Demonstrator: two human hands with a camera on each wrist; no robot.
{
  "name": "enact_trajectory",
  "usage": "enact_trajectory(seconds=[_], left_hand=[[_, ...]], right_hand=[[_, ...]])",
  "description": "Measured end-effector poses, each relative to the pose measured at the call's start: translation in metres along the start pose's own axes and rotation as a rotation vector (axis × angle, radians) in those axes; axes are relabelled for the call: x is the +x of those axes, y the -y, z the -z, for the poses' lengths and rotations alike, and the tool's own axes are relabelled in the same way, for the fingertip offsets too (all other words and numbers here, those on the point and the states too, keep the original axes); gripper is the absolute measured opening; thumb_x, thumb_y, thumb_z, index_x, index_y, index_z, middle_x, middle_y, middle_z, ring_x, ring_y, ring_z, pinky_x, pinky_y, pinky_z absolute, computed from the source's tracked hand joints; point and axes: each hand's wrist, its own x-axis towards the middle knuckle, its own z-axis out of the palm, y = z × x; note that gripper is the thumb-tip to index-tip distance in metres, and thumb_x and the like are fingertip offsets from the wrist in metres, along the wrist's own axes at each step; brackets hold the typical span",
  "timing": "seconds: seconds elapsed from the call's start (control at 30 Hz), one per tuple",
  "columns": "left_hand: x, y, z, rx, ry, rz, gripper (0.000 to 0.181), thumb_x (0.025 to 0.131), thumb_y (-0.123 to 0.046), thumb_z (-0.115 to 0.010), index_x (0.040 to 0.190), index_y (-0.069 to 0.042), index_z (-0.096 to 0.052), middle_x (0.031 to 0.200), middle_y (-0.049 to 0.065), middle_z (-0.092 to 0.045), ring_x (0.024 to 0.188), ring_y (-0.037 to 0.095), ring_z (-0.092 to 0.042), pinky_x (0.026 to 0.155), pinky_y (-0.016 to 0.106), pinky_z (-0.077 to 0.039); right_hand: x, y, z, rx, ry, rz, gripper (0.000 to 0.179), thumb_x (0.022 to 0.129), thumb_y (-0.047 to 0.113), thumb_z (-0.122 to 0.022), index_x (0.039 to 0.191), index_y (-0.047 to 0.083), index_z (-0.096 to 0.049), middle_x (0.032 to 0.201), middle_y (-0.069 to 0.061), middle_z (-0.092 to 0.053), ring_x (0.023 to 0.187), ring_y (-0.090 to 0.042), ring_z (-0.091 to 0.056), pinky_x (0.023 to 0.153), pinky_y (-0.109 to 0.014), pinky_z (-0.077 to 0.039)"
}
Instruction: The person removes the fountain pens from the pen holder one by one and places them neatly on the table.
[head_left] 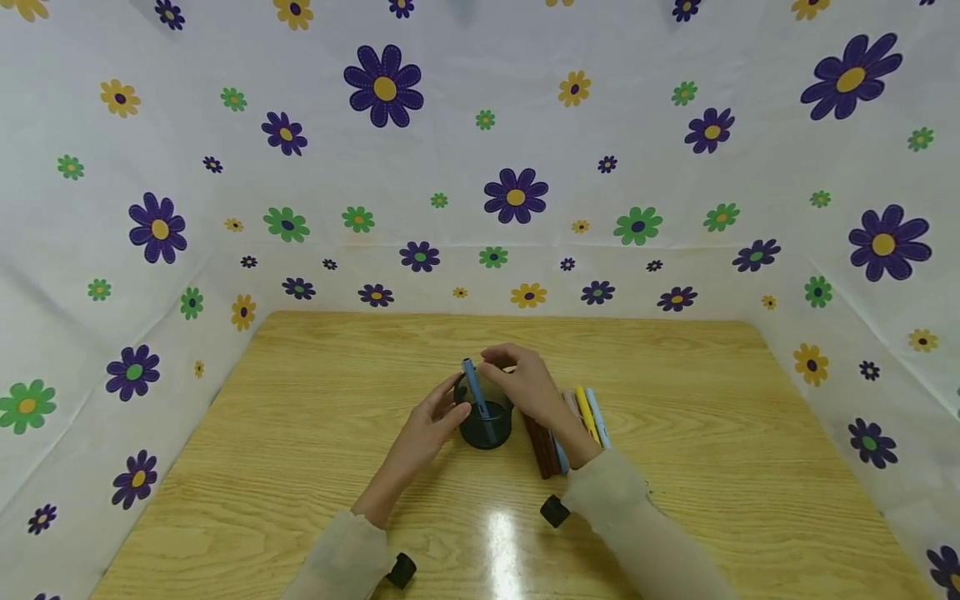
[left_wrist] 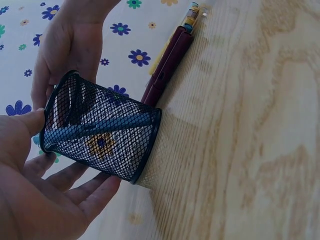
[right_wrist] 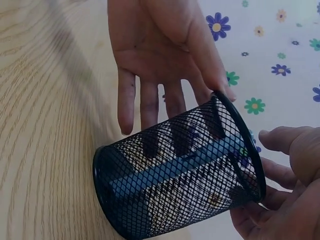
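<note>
A black mesh pen cup [head_left: 486, 433] stands upright on the wooden table. Inside it leans a blue pen [head_left: 476, 388], its top end above the rim; the mesh shows the same pen [right_wrist: 170, 172] in the right wrist view. My left hand [head_left: 423, 429] holds the cup from the left, thumb at the rim and fingers spread along the side [left_wrist: 60, 195]. Over the cup's right rim is my right hand [head_left: 525, 383], fingers loosely bent beside the pen's top, with no pen visible in them. Its fingertips are partly hidden behind the rim in the right wrist view.
Right of the cup, under my right forearm, lie several pens side by side: dark brown pens [head_left: 542, 450], a yellow pen [head_left: 587, 414] and a light blue pen [head_left: 598, 418] among them. A flower-printed white cloth [head_left: 435, 167] walls the table's back and sides.
</note>
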Motion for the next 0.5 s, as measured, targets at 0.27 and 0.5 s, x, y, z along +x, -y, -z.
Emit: enact_trajectory(seconds=[0.27, 0.5], left_hand=[[0.000, 0.002, 0.001, -0.002, 0.010, -0.007, 0.068, 0.104, -0.040, -0.063, 0.164, -0.024, -0.034, 0.162, 0.019, -0.035, 0.148, 0.039, -0.036, 0.112, 0.055, -0.043], [-0.002, 0.002, 0.001, 0.002, 0.011, -0.009, 0.069, 0.105, -0.040, -0.063, 0.164, -0.022, -0.032, 0.162, 0.019, -0.035, 0.148, 0.040, -0.036, 0.111, 0.055, -0.044]], right_hand=[[0.005, 0.002, -0.014, -0.062, 0.003, -0.009, 0.036, 0.099, 0.023, -0.074, 0.126, 0.000, -0.070, 0.122, -0.015, -0.070, 0.113, -0.032, -0.066, 0.094, -0.047, -0.057], [0.009, -0.001, -0.021, -0.057, 0.032, -0.031, 0.040, 0.098, 0.026, -0.075, 0.127, -0.001, -0.069, 0.124, -0.016, -0.068, 0.109, -0.033, -0.068, 0.089, -0.044, -0.059]])
